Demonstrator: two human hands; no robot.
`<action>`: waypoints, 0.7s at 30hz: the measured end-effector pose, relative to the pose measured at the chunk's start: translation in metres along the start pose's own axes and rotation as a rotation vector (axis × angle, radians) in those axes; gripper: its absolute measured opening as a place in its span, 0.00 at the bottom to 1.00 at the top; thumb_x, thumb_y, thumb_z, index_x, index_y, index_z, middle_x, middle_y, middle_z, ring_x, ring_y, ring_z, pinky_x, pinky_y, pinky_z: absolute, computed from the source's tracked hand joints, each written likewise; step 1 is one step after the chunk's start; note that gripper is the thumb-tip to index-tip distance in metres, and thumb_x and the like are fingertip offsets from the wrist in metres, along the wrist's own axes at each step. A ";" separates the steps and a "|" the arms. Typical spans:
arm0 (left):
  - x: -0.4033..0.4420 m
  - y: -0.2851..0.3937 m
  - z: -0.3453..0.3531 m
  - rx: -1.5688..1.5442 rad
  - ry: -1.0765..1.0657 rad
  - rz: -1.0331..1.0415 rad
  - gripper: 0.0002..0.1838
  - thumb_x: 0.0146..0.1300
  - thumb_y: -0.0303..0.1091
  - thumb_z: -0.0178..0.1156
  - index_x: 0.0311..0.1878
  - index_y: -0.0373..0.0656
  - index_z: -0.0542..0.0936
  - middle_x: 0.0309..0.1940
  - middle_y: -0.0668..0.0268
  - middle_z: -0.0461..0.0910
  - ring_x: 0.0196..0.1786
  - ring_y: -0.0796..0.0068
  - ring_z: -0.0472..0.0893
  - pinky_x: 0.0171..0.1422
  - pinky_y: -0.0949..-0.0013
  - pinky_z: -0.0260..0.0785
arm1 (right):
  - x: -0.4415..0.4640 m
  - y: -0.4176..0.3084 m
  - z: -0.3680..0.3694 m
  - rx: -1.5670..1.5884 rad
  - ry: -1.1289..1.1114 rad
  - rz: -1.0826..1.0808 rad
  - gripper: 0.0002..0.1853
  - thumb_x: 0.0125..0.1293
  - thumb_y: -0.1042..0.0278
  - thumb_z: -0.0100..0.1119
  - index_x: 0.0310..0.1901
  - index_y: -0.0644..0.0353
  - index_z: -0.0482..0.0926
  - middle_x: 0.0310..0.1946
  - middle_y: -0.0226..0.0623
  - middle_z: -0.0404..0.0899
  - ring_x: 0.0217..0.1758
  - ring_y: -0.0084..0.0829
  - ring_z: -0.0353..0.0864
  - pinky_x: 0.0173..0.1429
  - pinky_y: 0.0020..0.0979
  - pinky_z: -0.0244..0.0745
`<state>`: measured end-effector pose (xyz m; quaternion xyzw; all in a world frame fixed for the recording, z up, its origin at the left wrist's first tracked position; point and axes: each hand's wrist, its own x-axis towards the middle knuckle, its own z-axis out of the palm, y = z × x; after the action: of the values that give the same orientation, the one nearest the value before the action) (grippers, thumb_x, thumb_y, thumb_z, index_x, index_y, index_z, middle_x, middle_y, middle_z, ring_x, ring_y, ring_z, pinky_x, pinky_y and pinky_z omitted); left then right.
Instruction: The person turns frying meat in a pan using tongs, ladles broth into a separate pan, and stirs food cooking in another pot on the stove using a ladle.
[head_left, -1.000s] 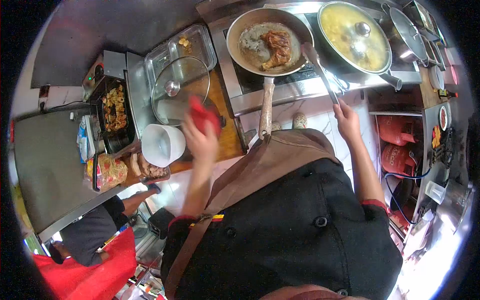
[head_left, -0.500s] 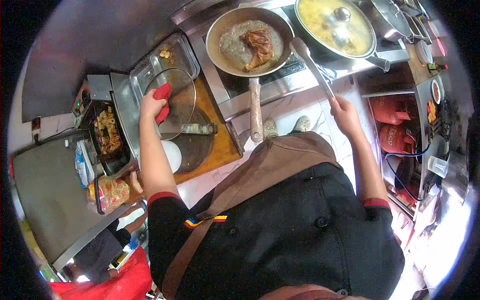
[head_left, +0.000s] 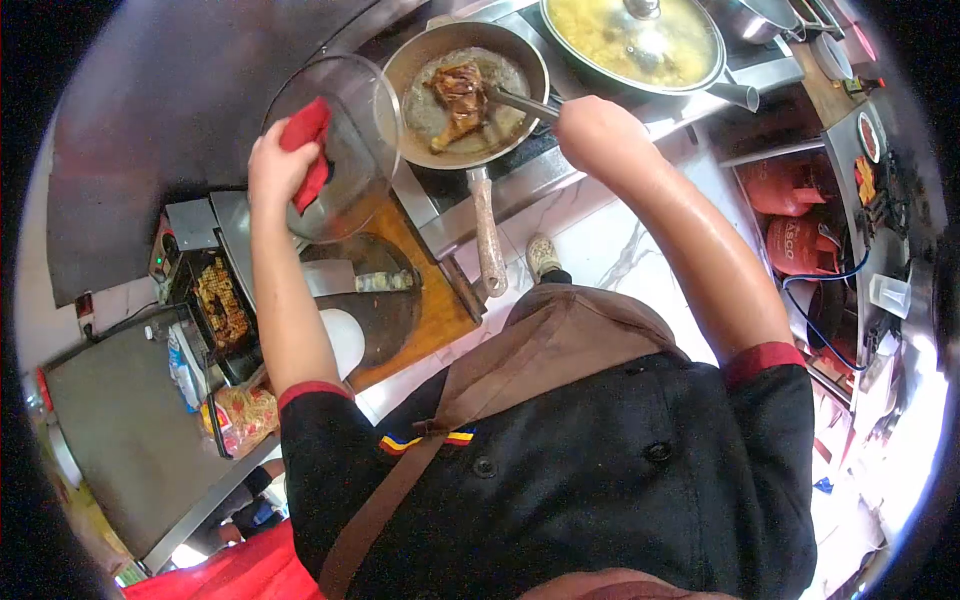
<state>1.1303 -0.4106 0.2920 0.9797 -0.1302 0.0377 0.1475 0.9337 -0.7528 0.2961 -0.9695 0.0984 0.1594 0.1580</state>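
My left hand (head_left: 278,168) is wrapped round a red cloth (head_left: 308,128) and grips the glass lid (head_left: 352,190) through it; the lid is raised at the left edge of the frying pan (head_left: 420,60). In the pan a browned piece of meat (head_left: 462,92) lies in bubbling oil. My right hand (head_left: 595,125) is closed on metal tongs (head_left: 525,103), whose tips reach the meat's right side. The pan's speckled handle (head_left: 486,230) points toward my body.
A lidded pan of yellow food (head_left: 640,50) stands right of the frying pan. On the wooden board (head_left: 440,290) lie a cleaver (head_left: 330,277) and a white bowl (head_left: 343,340). Farther left is a fryer basket with browned food (head_left: 220,305). Red gas cylinders (head_left: 800,245) stand at right.
My left hand has lifted the lid off the tray and board area and brought it beside the pan. My right hand has moved left, bringing the tongs into the pan at the meat.
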 end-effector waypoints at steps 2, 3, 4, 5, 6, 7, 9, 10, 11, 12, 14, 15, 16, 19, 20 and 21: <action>0.010 0.043 0.006 0.053 -0.036 0.096 0.31 0.39 0.45 0.64 0.52 0.47 0.77 0.45 0.50 0.77 0.51 0.54 0.76 0.57 0.60 0.68 | -0.006 0.005 -0.004 0.001 0.035 0.000 0.10 0.52 0.75 0.50 0.30 0.65 0.82 0.34 0.51 0.80 0.39 0.49 0.81 0.43 0.43 0.77; 0.016 0.056 0.017 0.029 -0.035 0.135 0.31 0.39 0.46 0.64 0.51 0.47 0.77 0.45 0.50 0.77 0.50 0.53 0.76 0.57 0.60 0.68 | -0.019 0.011 -0.006 0.022 0.061 0.044 0.10 0.53 0.74 0.50 0.31 0.65 0.82 0.33 0.52 0.80 0.38 0.49 0.81 0.43 0.43 0.77; 0.022 0.069 0.029 0.005 -0.036 0.173 0.31 0.39 0.46 0.64 0.51 0.48 0.77 0.44 0.50 0.77 0.50 0.53 0.76 0.56 0.59 0.68 | -0.033 0.019 -0.006 0.043 0.085 0.090 0.10 0.55 0.72 0.51 0.31 0.65 0.82 0.32 0.53 0.80 0.37 0.49 0.81 0.42 0.43 0.76; 0.026 0.086 0.040 0.010 -0.040 0.208 0.30 0.40 0.46 0.64 0.51 0.49 0.78 0.44 0.49 0.76 0.50 0.53 0.76 0.56 0.59 0.68 | -0.047 0.028 -0.004 0.100 0.116 0.122 0.11 0.58 0.69 0.51 0.33 0.65 0.81 0.32 0.53 0.79 0.37 0.50 0.80 0.42 0.43 0.75; 0.028 0.104 0.051 0.013 -0.042 0.242 0.30 0.40 0.46 0.63 0.52 0.50 0.78 0.45 0.49 0.76 0.50 0.53 0.76 0.56 0.59 0.68 | -0.062 0.039 -0.002 0.155 0.149 0.154 0.12 0.61 0.66 0.51 0.36 0.65 0.80 0.31 0.54 0.79 0.36 0.50 0.80 0.42 0.44 0.73; 0.031 0.120 0.063 0.011 -0.074 0.247 0.30 0.40 0.46 0.63 0.52 0.51 0.78 0.45 0.49 0.76 0.50 0.53 0.76 0.56 0.59 0.68 | -0.075 0.049 0.002 0.159 0.148 0.163 0.12 0.61 0.66 0.51 0.36 0.65 0.80 0.31 0.54 0.79 0.36 0.50 0.80 0.42 0.44 0.73; 0.034 0.154 0.081 0.043 -0.173 0.244 0.30 0.40 0.47 0.63 0.52 0.52 0.78 0.46 0.48 0.75 0.50 0.53 0.76 0.56 0.58 0.68 | -0.101 0.071 0.013 0.400 0.161 0.347 0.15 0.64 0.59 0.51 0.39 0.64 0.78 0.29 0.54 0.78 0.36 0.50 0.79 0.41 0.44 0.70; 0.040 0.162 0.096 0.069 -0.190 0.256 0.30 0.40 0.47 0.63 0.52 0.52 0.78 0.48 0.48 0.75 0.51 0.52 0.76 0.56 0.58 0.69 | -0.115 0.084 0.025 0.458 0.163 0.394 0.15 0.65 0.59 0.50 0.40 0.64 0.78 0.27 0.53 0.77 0.34 0.48 0.78 0.39 0.42 0.69; 0.042 0.166 0.106 0.066 -0.197 0.249 0.31 0.40 0.47 0.63 0.52 0.51 0.78 0.48 0.48 0.75 0.51 0.52 0.76 0.56 0.58 0.69 | -0.129 0.096 0.037 0.517 0.169 0.439 0.15 0.65 0.58 0.50 0.41 0.64 0.77 0.26 0.52 0.77 0.32 0.46 0.78 0.38 0.41 0.69; 0.043 0.171 0.115 0.062 -0.203 0.244 0.31 0.40 0.47 0.63 0.52 0.50 0.78 0.49 0.48 0.75 0.51 0.52 0.76 0.57 0.59 0.69 | -0.143 0.105 0.046 0.525 0.174 0.442 0.15 0.65 0.58 0.50 0.41 0.64 0.77 0.26 0.52 0.77 0.32 0.46 0.78 0.38 0.41 0.69; 0.050 0.167 0.121 0.054 -0.218 0.260 0.31 0.40 0.47 0.63 0.52 0.49 0.77 0.49 0.48 0.75 0.50 0.52 0.76 0.56 0.59 0.69 | -0.172 0.121 0.063 0.681 0.178 0.526 0.16 0.66 0.58 0.50 0.40 0.64 0.77 0.21 0.47 0.74 0.26 0.38 0.74 0.34 0.36 0.67; 0.054 0.164 0.123 0.043 -0.237 0.261 0.32 0.39 0.47 0.63 0.52 0.48 0.77 0.48 0.48 0.75 0.50 0.52 0.76 0.56 0.59 0.69 | -0.184 0.130 0.075 0.692 0.181 0.541 0.16 0.66 0.58 0.50 0.40 0.64 0.77 0.21 0.47 0.74 0.26 0.38 0.74 0.34 0.36 0.67; 0.052 0.167 0.120 0.030 -0.246 0.260 0.32 0.39 0.44 0.63 0.52 0.43 0.77 0.44 0.48 0.78 0.49 0.53 0.78 0.54 0.60 0.69 | -0.196 0.138 0.087 0.757 0.164 0.586 0.15 0.66 0.58 0.50 0.41 0.64 0.76 0.20 0.44 0.73 0.25 0.35 0.72 0.34 0.35 0.67; 0.051 0.160 0.131 0.070 -0.245 0.268 0.31 0.40 0.45 0.63 0.52 0.45 0.77 0.46 0.48 0.77 0.51 0.53 0.76 0.56 0.59 0.68 | -0.217 0.154 0.103 0.870 0.131 0.658 0.15 0.66 0.59 0.50 0.40 0.65 0.76 0.19 0.39 0.72 0.25 0.31 0.70 0.33 0.33 0.66; 0.051 0.159 0.132 0.069 -0.251 0.269 0.31 0.40 0.45 0.63 0.52 0.45 0.77 0.46 0.48 0.77 0.51 0.53 0.76 0.56 0.59 0.68 | -0.224 0.158 0.107 0.904 0.106 0.689 0.15 0.66 0.59 0.50 0.39 0.65 0.76 0.19 0.38 0.72 0.25 0.30 0.71 0.33 0.33 0.66; 0.053 0.160 0.133 0.066 -0.255 0.270 0.31 0.40 0.45 0.63 0.52 0.45 0.77 0.47 0.48 0.77 0.51 0.53 0.76 0.57 0.59 0.68 | -0.229 0.163 0.110 0.921 0.100 0.672 0.16 0.66 0.58 0.50 0.39 0.65 0.76 0.19 0.38 0.72 0.25 0.30 0.70 0.33 0.33 0.66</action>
<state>1.1431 -0.6107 0.2155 0.9544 -0.2770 -0.0631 0.0910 0.6507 -0.8354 0.2298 -0.7226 0.4678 0.0953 0.4999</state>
